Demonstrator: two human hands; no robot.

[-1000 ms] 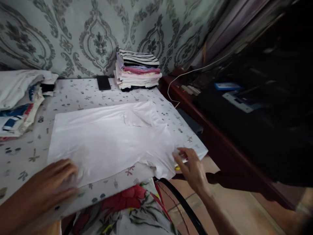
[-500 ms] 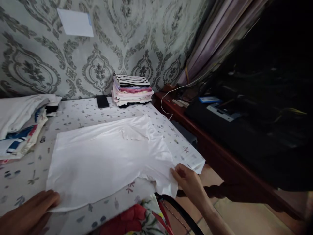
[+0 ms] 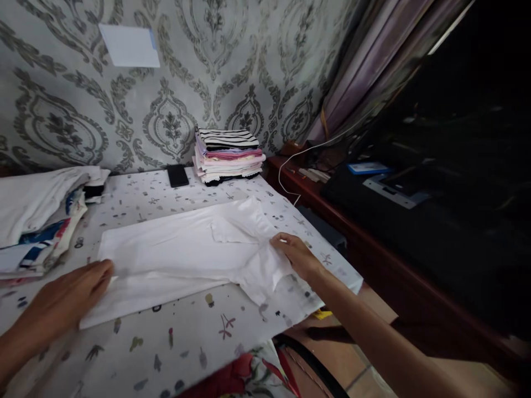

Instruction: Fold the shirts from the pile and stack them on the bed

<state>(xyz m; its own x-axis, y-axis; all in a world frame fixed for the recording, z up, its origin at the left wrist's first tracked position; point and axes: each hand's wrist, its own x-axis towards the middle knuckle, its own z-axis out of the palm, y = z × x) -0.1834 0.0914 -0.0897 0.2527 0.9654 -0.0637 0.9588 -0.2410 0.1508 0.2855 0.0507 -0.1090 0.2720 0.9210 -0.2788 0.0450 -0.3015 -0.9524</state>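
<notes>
A white T-shirt [image 3: 182,243] lies across the patterned bed sheet, its hem to the left and its collar end to the right. Its near side is partly folded over toward the far side. At the hem, my left hand [image 3: 89,284] is closed on the shirt's edge, with the fingertips partly hidden and slightly blurred. Over at the shoulder end, my right hand [image 3: 292,251] pinches the fabric between thumb and fingers. The near sleeve hangs loosely below my right hand.
Folded clothes form a stack [image 3: 228,157] by the wall, beside a black phone [image 3: 177,176]. Another clothes pile [image 3: 41,221] sits at the left. A dark wooden table [image 3: 373,243] with a white cable [image 3: 282,171] stands right. Red floral fabric [image 3: 232,378] shows at the near edge.
Both hands have moved up and away from me, carrying the shirt's near edge inward over its middle. More of the sheet shows in front.
</notes>
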